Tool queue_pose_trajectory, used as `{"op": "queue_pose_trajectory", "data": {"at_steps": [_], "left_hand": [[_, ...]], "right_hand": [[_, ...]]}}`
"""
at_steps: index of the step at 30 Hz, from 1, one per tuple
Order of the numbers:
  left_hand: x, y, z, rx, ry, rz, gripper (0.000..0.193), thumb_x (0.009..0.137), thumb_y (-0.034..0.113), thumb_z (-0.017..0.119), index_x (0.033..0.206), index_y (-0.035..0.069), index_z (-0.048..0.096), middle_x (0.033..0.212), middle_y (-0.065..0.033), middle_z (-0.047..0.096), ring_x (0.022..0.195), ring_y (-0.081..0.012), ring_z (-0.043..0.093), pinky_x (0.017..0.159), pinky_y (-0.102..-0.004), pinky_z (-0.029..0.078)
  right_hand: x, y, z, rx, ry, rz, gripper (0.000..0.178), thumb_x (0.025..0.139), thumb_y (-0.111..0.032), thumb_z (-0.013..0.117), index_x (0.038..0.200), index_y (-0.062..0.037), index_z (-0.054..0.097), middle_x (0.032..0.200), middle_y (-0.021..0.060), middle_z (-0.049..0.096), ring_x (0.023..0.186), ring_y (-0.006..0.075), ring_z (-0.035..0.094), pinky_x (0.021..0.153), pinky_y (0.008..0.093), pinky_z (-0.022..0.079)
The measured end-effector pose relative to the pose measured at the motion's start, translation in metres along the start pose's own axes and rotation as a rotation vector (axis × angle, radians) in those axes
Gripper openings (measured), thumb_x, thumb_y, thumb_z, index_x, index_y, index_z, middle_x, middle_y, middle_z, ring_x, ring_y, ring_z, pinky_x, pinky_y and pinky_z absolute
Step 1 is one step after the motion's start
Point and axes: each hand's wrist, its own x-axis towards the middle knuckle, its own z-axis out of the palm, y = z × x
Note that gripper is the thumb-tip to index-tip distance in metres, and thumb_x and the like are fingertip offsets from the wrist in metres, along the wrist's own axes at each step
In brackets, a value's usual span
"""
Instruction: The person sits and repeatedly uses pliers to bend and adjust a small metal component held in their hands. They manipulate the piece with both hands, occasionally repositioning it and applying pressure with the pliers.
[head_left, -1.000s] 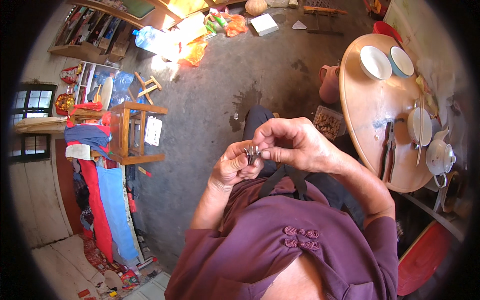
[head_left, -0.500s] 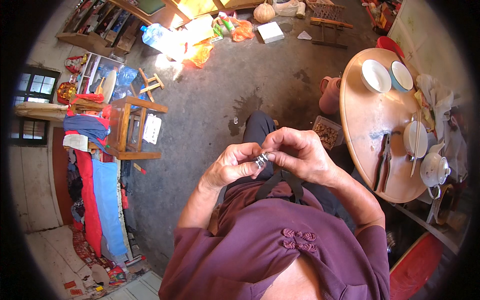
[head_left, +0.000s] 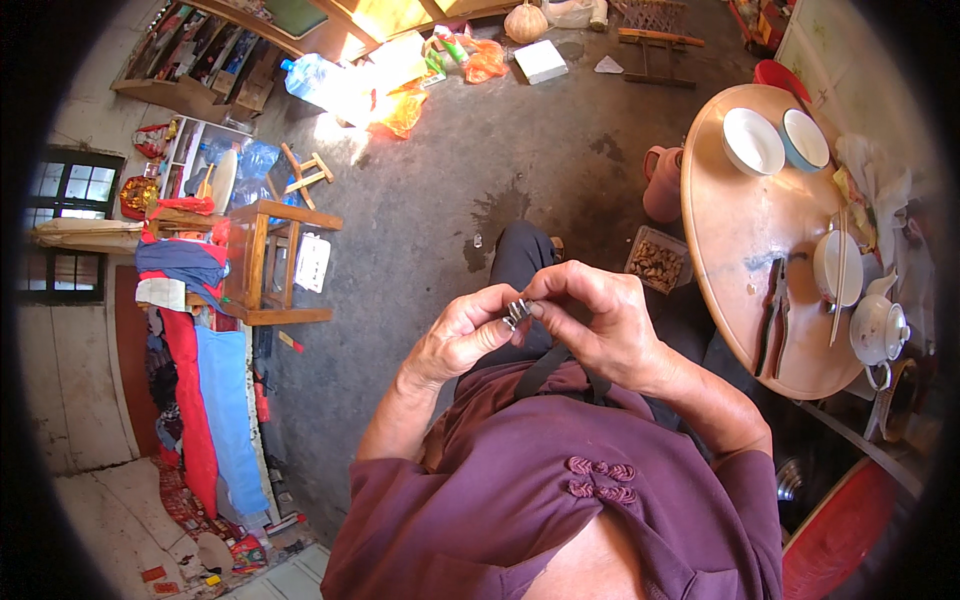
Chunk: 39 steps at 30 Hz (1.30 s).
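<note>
A small shiny metal part, with several bands or ridges, sits between my two hands above my lap; its exact kind is too small to make out. My left hand pinches it between thumb and fingers from the left. From the other side, my right hand has its thumb and fingertips closed against the part's right end. Both hands are close together, their fingertips nearly touching. Fingers cover some of the metal.
At my right stands a round wooden table with dark-handled pliers, white bowls, chopsticks and a teapot. A box of brownish pieces and a pink jug are beside it. A wooden stool stands left.
The metal part has tilted slightly and shifted a little to the left between my fingers. Both hands keep their pinch. The whole view has turned slightly.
</note>
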Motion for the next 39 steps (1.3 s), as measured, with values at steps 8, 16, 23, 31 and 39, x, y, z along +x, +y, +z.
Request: {"op": "queue_pose_trajectory", "data": {"at_steps": [8, 16, 23, 31, 39], "left_hand": [[0.0, -0.002, 0.002, -0.021, -0.004, 0.016, 0.03, 0.096, 0.026, 0.056, 0.114, 0.002, 0.057, 0.089, -0.0011, 0.058, 0.083, -0.0081, 0.05, 0.074, -0.0215, 0.04], [0.002, 0.002, 0.004, -0.047, -0.033, 0.081, 0.03, 0.095, 0.023, 0.055, 0.114, -0.001, 0.056, 0.092, -0.0033, 0.058, 0.083, -0.0109, 0.052, 0.077, -0.0249, 0.043], [-0.002, 0.001, 0.002, -0.06, 0.018, 0.051, 0.03, 0.094, 0.021, 0.057, 0.114, -0.002, 0.058, 0.094, -0.0013, 0.057, 0.083, -0.0103, 0.052, 0.077, -0.0244, 0.044], [-0.001, 0.001, 0.004, 0.047, 0.106, 0.043, 0.025, 0.094, 0.017, 0.057, 0.11, -0.001, 0.06, 0.089, 0.0008, 0.056, 0.079, -0.0076, 0.049, 0.073, -0.0218, 0.042], [0.001, -0.001, 0.012, 0.235, 0.28, 0.049, 0.013, 0.092, 0.013, 0.058, 0.096, 0.0, 0.06, 0.082, 0.0009, 0.056, 0.077, -0.0058, 0.049, 0.07, -0.0224, 0.042]], "right_hand": [[-0.006, 0.007, 0.005, 0.036, 0.042, -0.061, 0.012, 0.085, 0.005, 0.061, 0.096, -0.0001, 0.059, 0.081, 0.0094, 0.063, 0.068, 0.0152, 0.069, 0.058, 0.0261, 0.056], [-0.006, 0.008, 0.007, -0.041, 0.069, -0.164, 0.015, 0.083, 0.007, 0.062, 0.096, -0.0009, 0.06, 0.08, 0.0089, 0.063, 0.065, 0.0155, 0.068, 0.056, 0.0265, 0.055], [-0.007, 0.004, 0.011, -0.017, 0.118, -0.134, 0.018, 0.083, 0.008, 0.061, 0.099, 0.0003, 0.06, 0.08, 0.0097, 0.064, 0.069, 0.0156, 0.068, 0.059, 0.0264, 0.055], [-0.012, 0.005, 0.022, 0.048, 0.226, -0.012, 0.023, 0.084, 0.007, 0.06, 0.107, 0.0035, 0.06, 0.087, 0.0122, 0.068, 0.079, 0.0154, 0.069, 0.067, 0.0261, 0.056], [-0.02, 0.008, 0.026, 0.121, 0.264, 0.129, 0.039, 0.083, 0.0, 0.064, 0.121, 0.0052, 0.056, 0.098, 0.0168, 0.068, 0.09, 0.0189, 0.068, 0.079, 0.0303, 0.054]]}}
